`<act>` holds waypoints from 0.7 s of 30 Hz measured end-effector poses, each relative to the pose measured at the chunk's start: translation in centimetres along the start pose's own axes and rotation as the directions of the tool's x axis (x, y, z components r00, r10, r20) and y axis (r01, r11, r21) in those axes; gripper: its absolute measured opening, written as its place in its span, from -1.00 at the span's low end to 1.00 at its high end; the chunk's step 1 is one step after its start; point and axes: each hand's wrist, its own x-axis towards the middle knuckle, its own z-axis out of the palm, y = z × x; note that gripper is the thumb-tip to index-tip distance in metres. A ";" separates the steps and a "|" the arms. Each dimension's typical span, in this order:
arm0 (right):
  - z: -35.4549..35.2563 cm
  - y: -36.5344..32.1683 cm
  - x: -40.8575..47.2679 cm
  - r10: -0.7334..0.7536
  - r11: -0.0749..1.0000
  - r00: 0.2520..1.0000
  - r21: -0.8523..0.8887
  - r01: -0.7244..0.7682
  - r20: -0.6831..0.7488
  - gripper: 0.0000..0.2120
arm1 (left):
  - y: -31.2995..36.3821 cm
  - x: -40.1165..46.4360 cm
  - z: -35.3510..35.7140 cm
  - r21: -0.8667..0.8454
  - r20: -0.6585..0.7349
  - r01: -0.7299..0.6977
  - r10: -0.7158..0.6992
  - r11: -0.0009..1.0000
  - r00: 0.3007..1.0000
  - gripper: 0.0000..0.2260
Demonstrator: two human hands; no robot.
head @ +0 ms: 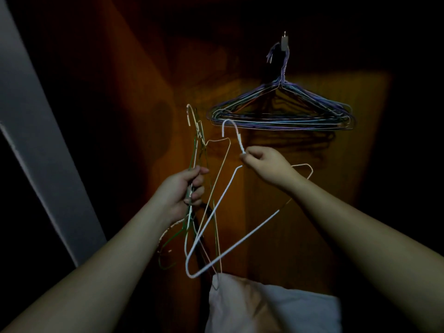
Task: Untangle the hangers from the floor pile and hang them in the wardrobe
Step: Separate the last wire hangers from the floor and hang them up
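While the dim wooden wardrobe (300,212) fills your view, hung hangers (281,111) dangle from a hook at one o'clock. Your left hand (185,191) grips the tangled hanger bundle (199,145); your right hand (266,164) pinches a white hanger (216,205) by its neck, likely freeing it.

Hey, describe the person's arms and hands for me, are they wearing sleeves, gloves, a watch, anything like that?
Both forearms are bare as far as the frame shows: no sleeves visible. The left hand and right hand have no gloves, and no watch, bracelet or ring can be made out in the dim light.
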 end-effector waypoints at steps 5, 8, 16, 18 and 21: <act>-2.3 0.2 -0.1 0.032 0.998 0.993 0.051 -0.026 -0.115 -0.72 | -0.1 0.6 -1.1 -0.018 -0.003 0.029 -0.029 0.999 1.000 -0.82; -4.5 0.9 0.2 0.040 0.999 0.977 0.007 -0.040 -0.211 -0.71 | -0.3 1.0 -1.7 -0.003 -0.031 0.049 -0.049 0.999 0.998 -0.83; -11.4 4.4 1.5 0.133 0.973 0.907 -0.120 -0.196 -0.399 -0.61 | 0.9 1.5 -1.8 -0.025 -0.107 0.030 -0.033 0.999 0.994 -0.83; -12.5 4.6 2.3 0.145 0.963 0.904 -0.154 -0.223 -0.403 -0.58 | 1.4 1.9 -1.3 -0.030 -0.124 0.020 -0.024 0.999 0.992 -0.83; -14.0 4.2 3.6 0.139 0.962 0.904 -0.163 -0.221 -0.404 -0.57 | 2.3 2.5 -0.2 -0.042 -0.155 -0.004 -0.003 0.999 0.988 -0.82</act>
